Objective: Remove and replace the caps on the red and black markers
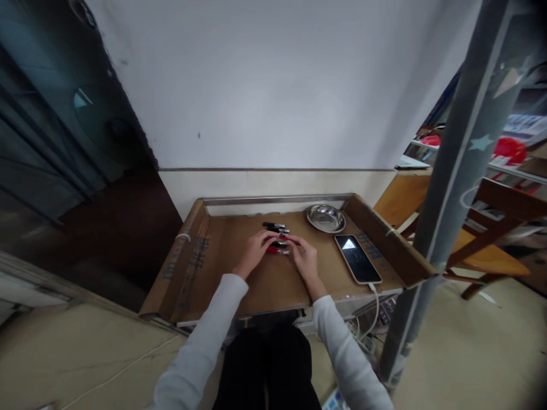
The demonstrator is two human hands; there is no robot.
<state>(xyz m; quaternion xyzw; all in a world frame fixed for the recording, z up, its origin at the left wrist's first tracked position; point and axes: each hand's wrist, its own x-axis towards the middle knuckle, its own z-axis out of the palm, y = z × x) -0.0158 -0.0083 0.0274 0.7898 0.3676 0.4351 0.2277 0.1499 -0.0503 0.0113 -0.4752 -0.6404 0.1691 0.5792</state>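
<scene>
Head view: L hand (255, 247) & R hand (305, 259) have fingertips nearly closed, apparently pinching 1 small red stick (282, 236) between them, amid black sticks (270, 225) & a lower red stick (276, 250) on the cardboard-lined surface (224, 239). Risk: fingertip-only grip could slip, prob. rolling it into the others. R sleeve (339, 330) snagging the white cable (378, 304) might drag the phone (361, 262) off.

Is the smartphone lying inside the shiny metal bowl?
No, the smartphone lies on the cardboard, outside the metal bowl.
</scene>
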